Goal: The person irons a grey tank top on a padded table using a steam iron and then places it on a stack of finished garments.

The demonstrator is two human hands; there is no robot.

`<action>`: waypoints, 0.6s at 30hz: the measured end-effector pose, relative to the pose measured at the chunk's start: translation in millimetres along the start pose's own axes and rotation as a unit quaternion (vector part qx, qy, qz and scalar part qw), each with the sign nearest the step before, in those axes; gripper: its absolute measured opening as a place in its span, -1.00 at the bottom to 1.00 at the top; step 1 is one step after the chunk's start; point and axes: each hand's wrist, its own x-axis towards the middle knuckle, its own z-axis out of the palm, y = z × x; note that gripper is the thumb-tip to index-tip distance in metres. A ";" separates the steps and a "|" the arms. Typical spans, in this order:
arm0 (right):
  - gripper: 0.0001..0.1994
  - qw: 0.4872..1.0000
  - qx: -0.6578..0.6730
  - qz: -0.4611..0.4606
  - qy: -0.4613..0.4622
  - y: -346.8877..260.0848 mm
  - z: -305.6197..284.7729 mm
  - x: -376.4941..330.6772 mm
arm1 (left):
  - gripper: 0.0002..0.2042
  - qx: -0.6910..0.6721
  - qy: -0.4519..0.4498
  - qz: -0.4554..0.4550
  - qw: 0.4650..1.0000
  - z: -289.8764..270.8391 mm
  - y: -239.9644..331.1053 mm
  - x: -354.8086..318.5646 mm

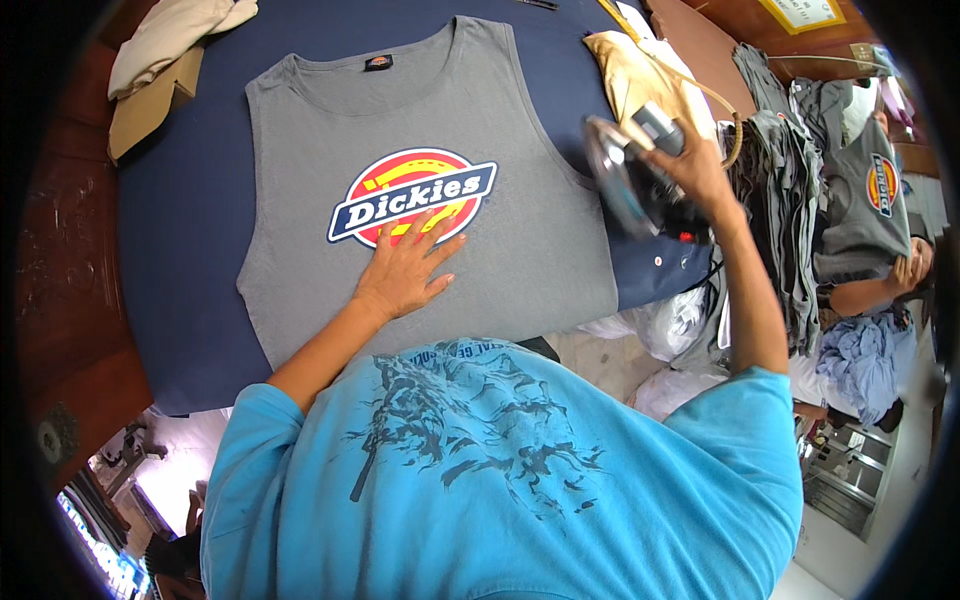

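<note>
A grey sleeveless shirt (pixel 300 190) with a colourful printed emblem lies flat on a dark blue covered table (pixel 180 300). My left hand (pixel 405 270) rests on it with spread fingers, touching the lower part of the emblem. At the shirt's right edge my right hand (pixel 695 170) grips the handle of a clothes iron (pixel 640 185), blurred by motion. The iron is tilted, with its shiny soleplate turned to the left. Whether it touches the shirt's edge I cannot tell.
A beige cloth bundle (pixel 650 80) and a pale hose (pixel 725 100) lie beyond the iron. Dark garments (pixel 785 220) hang at the right, where another person's hand (pixel 905 272) holds a grey shirt (pixel 865 200). A cardboard box (pixel 155 105) with folded cloth stands far left.
</note>
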 end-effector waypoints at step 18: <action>-0.58 0.995 -0.063 0.080 0.022 -91.3 64.1 8.2 | -0.58 0.054 0.157 0.076 0.983 -23.0 -116.4 219.4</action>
